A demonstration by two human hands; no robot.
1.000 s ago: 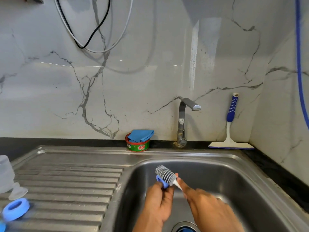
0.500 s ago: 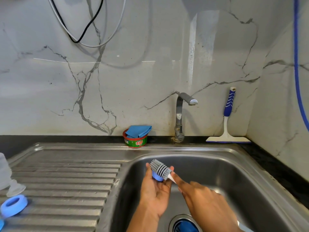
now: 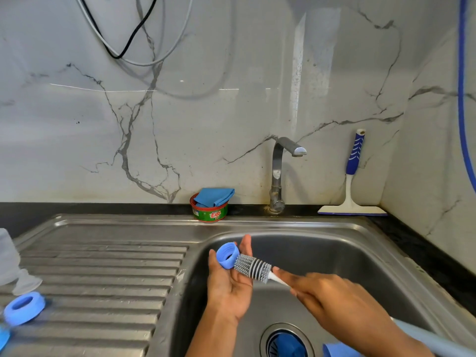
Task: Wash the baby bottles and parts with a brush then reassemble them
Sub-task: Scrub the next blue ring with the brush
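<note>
Leaving a spare ring on the drainboard at far left, beside a clear teat. Pinching a blue ring between thumb and fingers of the left hand, palm up, over the sink basin. Touching its rim with the brush bristles. Gripping the brush handle in the right hand, fingers curled round.

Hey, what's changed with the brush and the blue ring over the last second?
The brush head has drawn back to the right off the blue ring and lies flatter, only its tip at the ring's edge; the ring's opening now shows. The left hand still holds the ring, the right hand the brush handle. The other ring on the drainboard stayed put.
</note>
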